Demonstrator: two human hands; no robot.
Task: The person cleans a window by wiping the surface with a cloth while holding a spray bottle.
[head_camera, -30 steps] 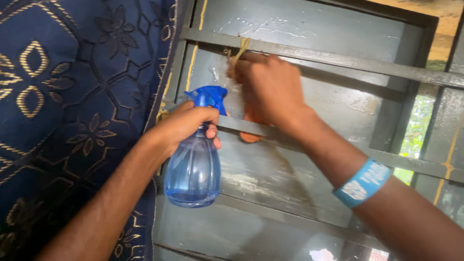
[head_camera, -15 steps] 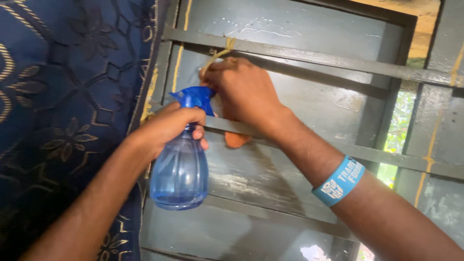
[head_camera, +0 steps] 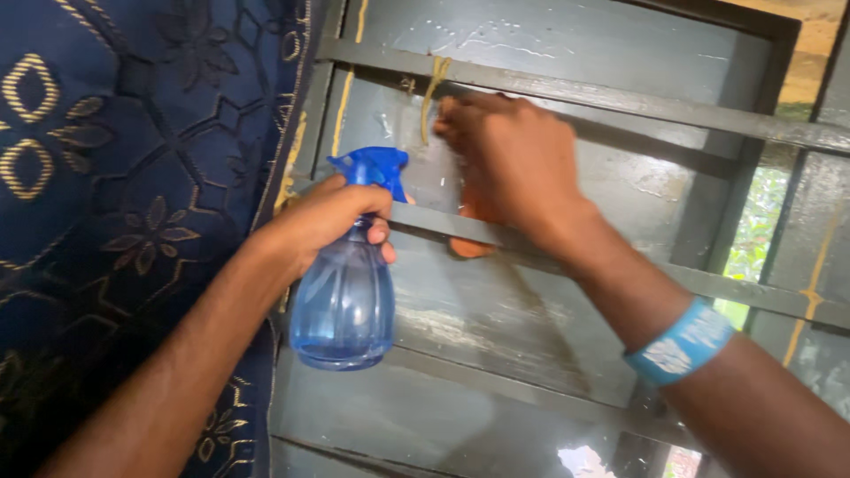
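Spray bottle (head_camera: 344, 292) of clear blue plastic hangs from the left hand (head_camera: 323, 221), with its blue spray head (head_camera: 372, 168) poking out just above the fingers. Far to the left of those fingers hangs a dark blue curtain (head_camera: 124, 177) with gold flower shapes. The left fingers are curled tight around the neck of the bottle, and the round belly of the bottle sits below them with a little water at the bottom.

Just behind the bottle is a grey window shutter (head_camera: 567, 177) with flat bars across it. A yellow string (head_camera: 431, 88) is tied on the top bar, just left of the right fingertips.

The right hand (head_camera: 509, 168) is pressed flat on the shutter between 2 bars. Its fingers hold an orange cloth (head_camera: 469, 239) against the grey panel, and a bit of the cloth peeks out under the hand. A blue wristband (head_camera: 680, 343) sits on the right arm, well below and to the right of those fingers. Green leaves (head_camera: 753, 239) show through a gap at the far right.
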